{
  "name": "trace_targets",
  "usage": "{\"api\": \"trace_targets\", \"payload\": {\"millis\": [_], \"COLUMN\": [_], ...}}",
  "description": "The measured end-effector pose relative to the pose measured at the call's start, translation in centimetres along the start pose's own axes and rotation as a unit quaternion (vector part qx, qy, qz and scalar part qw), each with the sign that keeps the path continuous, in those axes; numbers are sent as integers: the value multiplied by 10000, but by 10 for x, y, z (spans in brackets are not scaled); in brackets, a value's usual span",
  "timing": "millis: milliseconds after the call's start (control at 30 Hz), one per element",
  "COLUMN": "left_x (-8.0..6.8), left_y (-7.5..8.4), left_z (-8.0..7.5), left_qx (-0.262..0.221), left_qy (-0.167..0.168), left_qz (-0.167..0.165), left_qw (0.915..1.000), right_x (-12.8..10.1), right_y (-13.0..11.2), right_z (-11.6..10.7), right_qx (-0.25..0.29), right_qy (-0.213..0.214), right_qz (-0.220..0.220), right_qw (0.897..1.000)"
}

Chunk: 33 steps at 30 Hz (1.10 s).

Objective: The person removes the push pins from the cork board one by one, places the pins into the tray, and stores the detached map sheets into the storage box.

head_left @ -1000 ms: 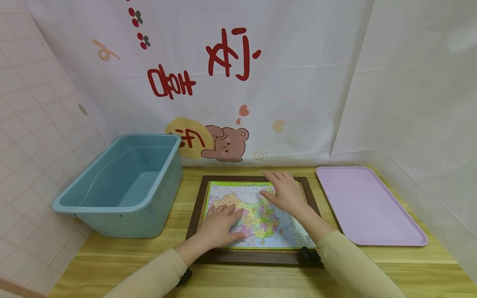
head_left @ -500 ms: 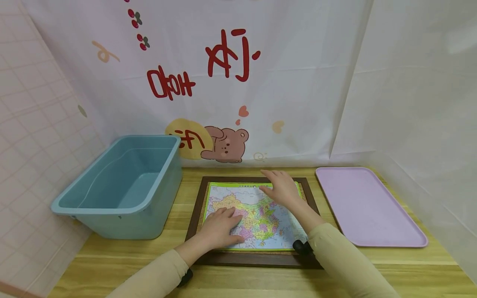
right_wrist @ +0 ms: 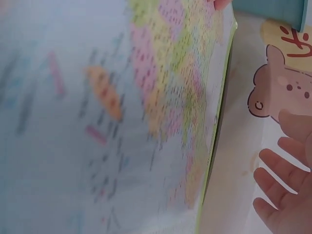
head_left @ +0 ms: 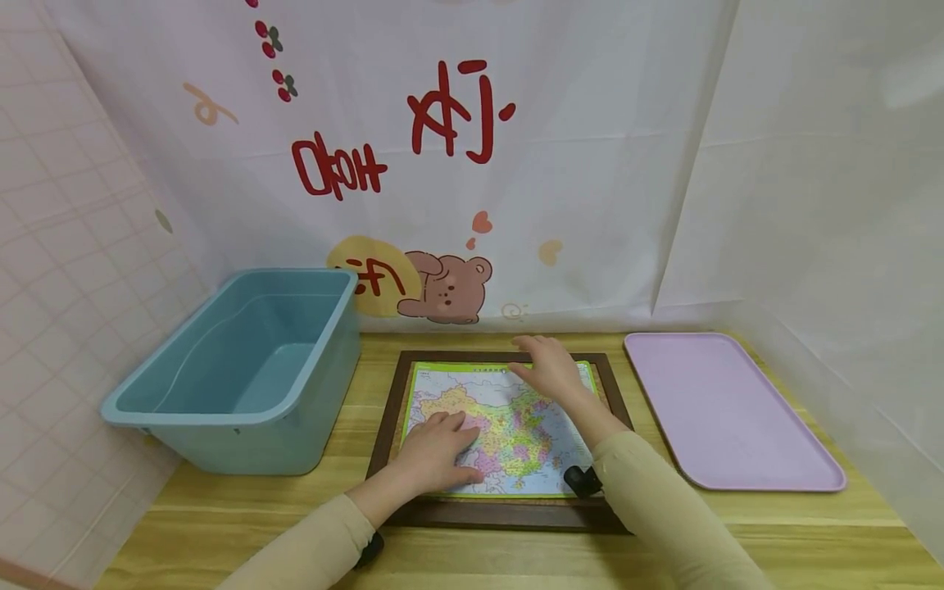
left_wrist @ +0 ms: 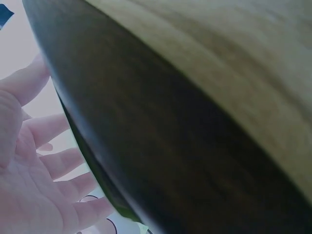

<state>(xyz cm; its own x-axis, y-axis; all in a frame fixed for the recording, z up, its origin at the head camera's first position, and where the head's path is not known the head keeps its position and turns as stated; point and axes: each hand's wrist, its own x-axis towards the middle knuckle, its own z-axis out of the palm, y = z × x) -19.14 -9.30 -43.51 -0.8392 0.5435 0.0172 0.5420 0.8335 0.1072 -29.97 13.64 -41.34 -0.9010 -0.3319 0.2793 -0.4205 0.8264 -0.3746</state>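
Note:
A colourful printed map [head_left: 512, 442] with a green border lies on a cork board in a dark brown wooden frame [head_left: 509, 515]. My left hand [head_left: 433, 452], fingers spread and slightly bent, is over the lower left part of the map. Near the map's top edge is my right hand [head_left: 549, 370], its fingers loosely bent and its thumb apart. In the right wrist view that right hand [right_wrist: 287, 185] holds nothing, with a gap between it and the map [right_wrist: 165, 97]. The frame's dark side [left_wrist: 131, 112] fills much of the left wrist view, beside the left hand [left_wrist: 44, 180].
A deep blue-green plastic tub [head_left: 317, 410] stands to the left on the wooden table [head_left: 221, 524]. On the right lies a flat lilac tray [head_left: 726, 410]. Behind hangs a white cloth [head_left: 590, 164] printed with red characters and a bear. Black camera mounts show at both wrists.
My right hand and forearm have shifted slightly to the left over the map. The left hand has stayed nearly in place, and the map and frame lie as before.

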Motion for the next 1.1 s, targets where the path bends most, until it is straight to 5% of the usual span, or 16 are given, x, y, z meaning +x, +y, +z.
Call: {"api": "trace_targets", "payload": {"millis": [567, 1100], "left_x": [3, 4], "left_y": [0, 1], "left_z": [-1, -1], "left_qx": [-105, -127], "left_qy": [-2, 17], "left_qz": [-99, -106], "left_qw": [9999, 9999], "right_x": [19, 25], "right_y": [5, 7], "right_z": [21, 31], "right_qx": [973, 874], "right_qy": [-327, -415], "right_qz": [575, 958], "right_qw": [9931, 9907]}}
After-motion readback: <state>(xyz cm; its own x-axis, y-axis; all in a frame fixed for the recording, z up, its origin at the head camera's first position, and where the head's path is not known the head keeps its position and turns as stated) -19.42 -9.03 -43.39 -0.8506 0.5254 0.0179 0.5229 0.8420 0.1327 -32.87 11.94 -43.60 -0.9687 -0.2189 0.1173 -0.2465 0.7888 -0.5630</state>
